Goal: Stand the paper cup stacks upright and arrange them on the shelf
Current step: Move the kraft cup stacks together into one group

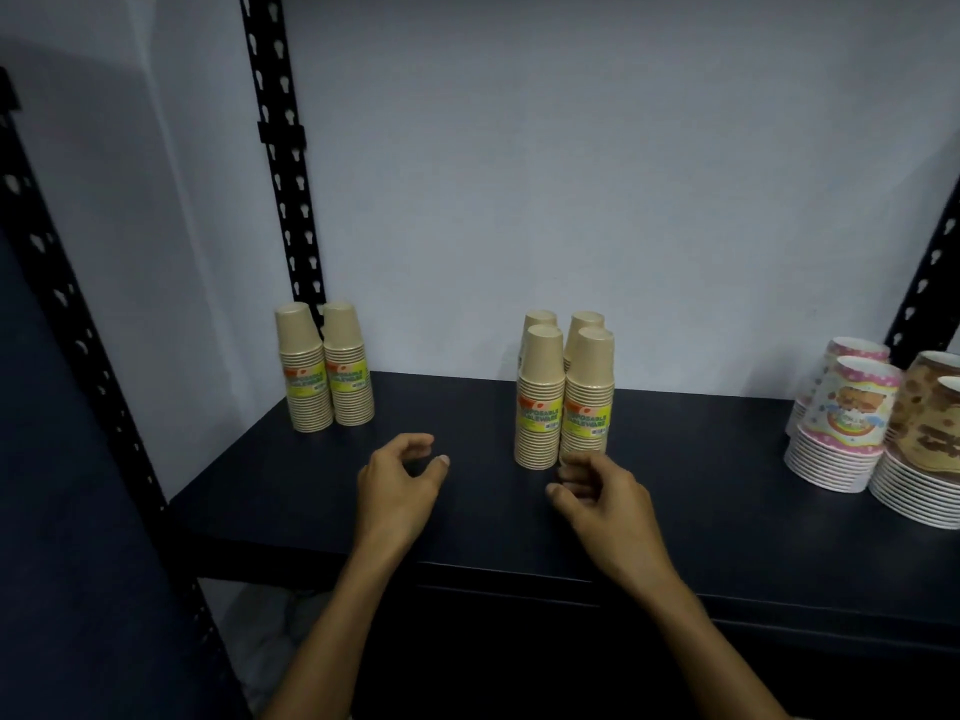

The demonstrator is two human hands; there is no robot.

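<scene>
Our left hand [400, 485] hovers over the dark shelf [727, 511], fingers loosely curled with thumb and forefinger apart, holding nothing. Our right hand [602, 504] hangs beside it, fingers loosely bent and empty; its fingertips [569, 472] sit just in front of the base of the four kraft paper cup stacks [565, 392], and we cannot tell whether they touch the nearest one. Those four stand upright, mouths down, packed two by two, just beyond our right fingers. Two more kraft cup stacks [324, 368] stand upright side by side, well beyond and left of our left fingers. Far right of our right fingers stand patterned cup stacks [847, 423].
</scene>
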